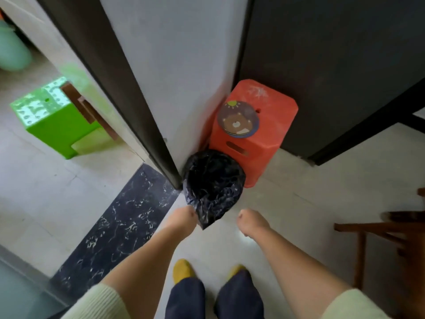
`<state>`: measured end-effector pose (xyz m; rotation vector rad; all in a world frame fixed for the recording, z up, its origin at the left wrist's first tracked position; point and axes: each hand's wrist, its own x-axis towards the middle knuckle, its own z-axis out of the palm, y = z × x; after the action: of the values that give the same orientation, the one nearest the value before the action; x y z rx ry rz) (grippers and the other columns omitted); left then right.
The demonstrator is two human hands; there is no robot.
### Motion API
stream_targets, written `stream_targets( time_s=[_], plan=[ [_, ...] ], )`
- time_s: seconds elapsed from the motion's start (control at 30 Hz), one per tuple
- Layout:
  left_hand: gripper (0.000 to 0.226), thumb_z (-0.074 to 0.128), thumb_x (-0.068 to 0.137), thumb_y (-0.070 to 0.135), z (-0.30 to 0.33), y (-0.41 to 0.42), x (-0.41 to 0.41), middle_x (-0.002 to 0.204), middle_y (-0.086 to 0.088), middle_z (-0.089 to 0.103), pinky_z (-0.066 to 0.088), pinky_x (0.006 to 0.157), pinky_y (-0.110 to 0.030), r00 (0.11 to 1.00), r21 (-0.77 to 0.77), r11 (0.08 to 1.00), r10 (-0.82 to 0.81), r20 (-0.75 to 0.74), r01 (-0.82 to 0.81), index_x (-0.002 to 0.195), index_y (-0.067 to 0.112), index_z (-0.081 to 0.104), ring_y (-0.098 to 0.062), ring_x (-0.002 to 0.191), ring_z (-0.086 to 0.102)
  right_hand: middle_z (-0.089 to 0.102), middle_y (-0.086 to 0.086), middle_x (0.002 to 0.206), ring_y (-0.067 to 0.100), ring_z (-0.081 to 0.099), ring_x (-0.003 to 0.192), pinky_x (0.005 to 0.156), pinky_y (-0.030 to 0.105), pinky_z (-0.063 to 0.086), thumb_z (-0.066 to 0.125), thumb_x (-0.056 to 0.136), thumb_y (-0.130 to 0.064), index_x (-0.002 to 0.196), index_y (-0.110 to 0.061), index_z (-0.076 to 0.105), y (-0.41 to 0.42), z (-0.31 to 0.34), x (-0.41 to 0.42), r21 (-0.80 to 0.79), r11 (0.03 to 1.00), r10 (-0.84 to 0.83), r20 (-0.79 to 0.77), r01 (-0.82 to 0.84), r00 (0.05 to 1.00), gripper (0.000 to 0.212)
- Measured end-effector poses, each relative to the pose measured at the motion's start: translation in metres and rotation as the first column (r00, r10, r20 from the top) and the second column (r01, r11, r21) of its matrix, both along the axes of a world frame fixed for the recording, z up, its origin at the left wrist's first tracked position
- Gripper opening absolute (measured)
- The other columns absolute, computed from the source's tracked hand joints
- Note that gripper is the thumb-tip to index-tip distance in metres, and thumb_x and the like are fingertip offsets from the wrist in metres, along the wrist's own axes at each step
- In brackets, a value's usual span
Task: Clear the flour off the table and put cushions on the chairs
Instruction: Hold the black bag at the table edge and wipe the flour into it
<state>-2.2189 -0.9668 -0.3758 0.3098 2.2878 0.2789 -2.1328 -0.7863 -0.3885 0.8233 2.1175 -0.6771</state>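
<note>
The left hand (184,216) has its grip closed on the near edge of a black plastic bag (212,185), its fingers curled out of sight behind the knuckles. The right hand (249,218) is a loose fist apart from the bag; whether anything lies inside that grip cannot be told. The bag's contents are hidden in dark folds. Just behind it an orange stool (264,134) stands in the wall corner, carrying round bear-print cushions (238,118); how many are stacked is unclear. A green stool (53,120) sits blurred beyond the doorway. A wooden chair (381,229) is cut off at the right edge.
</note>
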Motion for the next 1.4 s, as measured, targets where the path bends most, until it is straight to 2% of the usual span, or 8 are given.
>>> stream_targets(
  time_s=[0.13,0.23,0.4,0.63,0.73,1.0,1.3,1.4],
  plan=[
    [0.033,0.036,0.096,0.024,-0.085,0.014,-0.034,0.116,-0.016,0.061,0.045,0.079,-0.030,0.992,0.015,0.992,0.123,0.031,-0.123,0.119,0.010,0.055,-0.031,0.101,0.059,0.055,0.007,0.085,0.025,0.050,0.079,0.064,0.028,0.037,0.040,0.089,-0.024,0.064,-0.018,0.041,0.014,-0.080,-0.033,-0.019,0.982,-0.186,-0.006,0.186,0.983,0.026],
    [0.040,0.038,0.095,0.028,-0.151,0.026,-0.053,0.127,-0.017,0.053,0.041,0.083,-0.033,0.945,0.015,0.945,0.326,0.037,-0.327,0.132,0.012,0.043,-0.034,0.111,0.053,0.058,0.015,0.116,0.033,0.056,0.104,0.078,0.033,0.042,0.045,0.092,-0.032,0.108,-0.010,0.053,0.026,-0.143,-0.061,-0.001,0.936,-0.352,-0.053,0.353,0.934,0.029],
    [0.063,0.056,0.090,0.037,-0.244,0.044,-0.078,0.137,-0.020,0.043,0.038,0.096,-0.043,0.757,-0.010,0.757,0.653,0.023,-0.653,0.140,0.008,0.030,-0.037,0.122,0.046,0.041,0.020,0.137,0.040,0.047,0.120,0.095,0.045,0.042,0.059,0.087,-0.036,0.144,-0.011,0.019,0.042,-0.237,-0.092,-0.021,0.740,-0.663,-0.184,0.672,0.725,0.074],
    [0.047,0.062,0.088,0.023,-0.334,0.052,-0.087,0.122,-0.013,0.058,0.046,0.097,-0.047,0.330,0.103,0.315,0.870,0.366,-0.943,0.131,0.016,0.044,-0.034,0.109,0.058,0.063,0.010,0.101,0.031,0.061,0.086,0.084,0.042,0.052,0.060,0.084,-0.011,0.108,-0.016,0.057,0.051,-0.328,-0.095,-0.370,0.164,-0.986,-0.096,0.914,0.138,0.025],
    [0.035,0.050,0.089,0.005,-0.343,0.054,-0.091,0.109,-0.015,0.063,0.050,0.092,-0.048,0.174,0.101,0.143,0.857,0.484,-0.985,0.121,0.019,0.053,-0.033,0.099,0.062,0.062,0.010,0.086,0.030,0.060,0.075,0.076,0.040,0.051,0.055,0.083,-0.004,0.093,-0.014,0.058,0.054,-0.334,-0.094,-0.364,0.072,-0.997,0.001,0.929,0.078,0.014],
    [0.024,0.046,0.057,0.008,-0.286,0.039,-0.089,0.073,-0.016,0.060,0.050,0.077,-0.061,0.191,0.061,0.184,0.870,0.455,-0.981,0.077,0.015,0.057,-0.034,0.076,0.063,0.059,0.013,0.089,0.033,0.059,0.078,0.074,0.036,0.048,0.048,0.084,0.003,0.101,-0.011,0.059,0.047,-0.264,-0.079,-0.333,0.009,-0.999,0.045,0.943,0.025,0.025],
    [0.029,0.039,0.080,-0.009,-0.116,0.054,-0.068,0.077,-0.015,0.059,0.051,0.059,-0.033,0.169,0.109,0.132,0.854,0.492,-0.985,0.090,0.012,0.057,-0.031,0.066,0.059,0.060,0.020,0.110,0.040,0.058,0.100,0.088,0.047,0.050,0.044,0.086,0.005,0.115,-0.006,0.058,0.046,-0.097,-0.041,-0.371,-0.028,-1.000,0.008,0.928,-0.026,0.034],
    [0.034,0.037,0.082,-0.009,-0.057,0.060,-0.058,0.082,-0.015,0.057,0.049,0.071,-0.039,0.207,0.133,0.162,0.837,0.506,-0.978,0.105,0.008,0.054,-0.031,0.070,0.056,0.060,0.019,0.112,0.039,0.058,0.099,0.090,0.047,0.050,0.043,0.086,0.003,0.116,-0.006,0.059,0.047,-0.040,-0.029,-0.403,0.001,-0.999,-0.032,0.915,-0.014,0.035]
  ],
)
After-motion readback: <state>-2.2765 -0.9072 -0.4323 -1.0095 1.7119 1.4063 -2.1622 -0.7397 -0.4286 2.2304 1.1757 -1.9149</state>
